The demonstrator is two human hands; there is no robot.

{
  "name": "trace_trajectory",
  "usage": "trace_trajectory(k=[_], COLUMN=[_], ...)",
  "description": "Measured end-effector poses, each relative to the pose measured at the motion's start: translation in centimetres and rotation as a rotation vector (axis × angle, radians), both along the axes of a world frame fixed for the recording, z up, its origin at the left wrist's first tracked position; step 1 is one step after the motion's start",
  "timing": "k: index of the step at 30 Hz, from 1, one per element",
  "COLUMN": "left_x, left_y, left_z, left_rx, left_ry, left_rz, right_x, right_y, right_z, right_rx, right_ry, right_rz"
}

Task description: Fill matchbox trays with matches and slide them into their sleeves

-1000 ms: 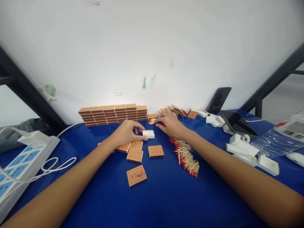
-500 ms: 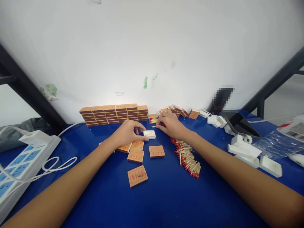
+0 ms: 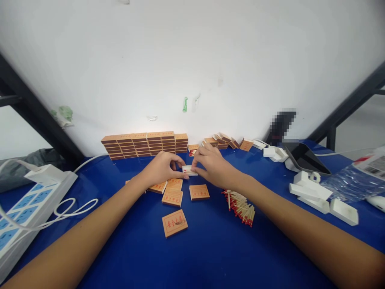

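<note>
My left hand [image 3: 166,168] grips the left end of a small white matchbox tray [image 3: 189,170], thumb in front and fingers behind. A few red-tipped matches show inside the tray. Over its right end my right hand [image 3: 212,164] has its thumb and fingertips pinched together; what they hold is too small to make out. Right of the tray lies a heap of loose matches [image 3: 240,206], partly behind my right forearm. Closed orange matchboxes [image 3: 199,192] lie in front of the tray and below my left hand.
A wall of stacked matchboxes [image 3: 141,145] stands at the back left. Empty sleeves [image 3: 221,139] lie at the back. White trays [image 3: 311,190] and a phone-like device [image 3: 306,157] are at the right. A power strip [image 3: 33,208] with cables is at the left.
My right hand has moved left and slightly forward, from the matches beside the tray to the tray itself. Matches now show in the tray. My left hand keeps its place.
</note>
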State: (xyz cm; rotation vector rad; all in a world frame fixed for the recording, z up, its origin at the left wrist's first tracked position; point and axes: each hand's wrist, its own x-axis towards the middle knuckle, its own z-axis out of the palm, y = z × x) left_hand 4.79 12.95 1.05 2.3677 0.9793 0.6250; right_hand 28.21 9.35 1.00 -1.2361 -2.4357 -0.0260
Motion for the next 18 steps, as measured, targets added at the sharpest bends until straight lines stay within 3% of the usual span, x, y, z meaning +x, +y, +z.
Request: trace_trajectory(k=[18], left_x=[0.08], left_y=[0.13], left_z=[-0.12], left_rx=[0.003], left_ry=[-0.023], left_rz=[-0.007], right_x=[0.09], right_y=[0.31], right_z=[-0.49], right_rx=[-0.056], right_ry=[0.021], right_rz=[0.047])
